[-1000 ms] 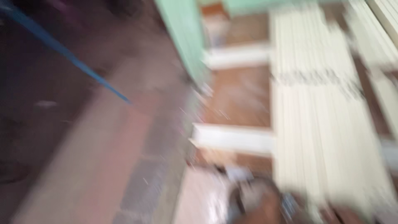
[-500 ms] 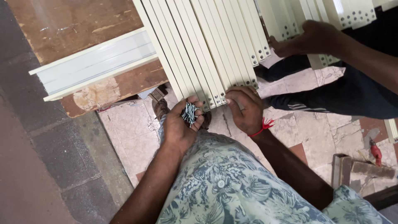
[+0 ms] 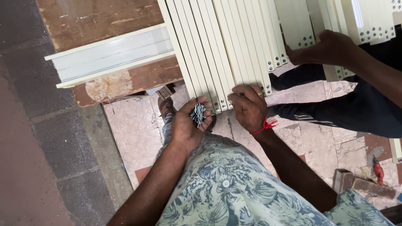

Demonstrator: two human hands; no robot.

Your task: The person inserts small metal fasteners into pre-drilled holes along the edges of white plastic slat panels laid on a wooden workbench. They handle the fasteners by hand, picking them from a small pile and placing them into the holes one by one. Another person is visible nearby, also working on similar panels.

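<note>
Head view: my left hand (image 3: 187, 125) is cupping a bunch of small screws (image 3: 197, 113), fingers half curled round them, at frame centre. My right hand (image 3: 248, 108) is pressing down on the near ends of the cream slats (image 3: 217, 50), holding nothing that I can see. Slats are running long-axis toward upper frame, ends pointing at me, just right of the screws; right hand is nearer.

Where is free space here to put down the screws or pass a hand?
Bare wood lies above the cream channel. Bare tiles lie left of the left hand with screws. It is crowded at the slat ends, where the right hand and a co-worker's hand rest.
</note>
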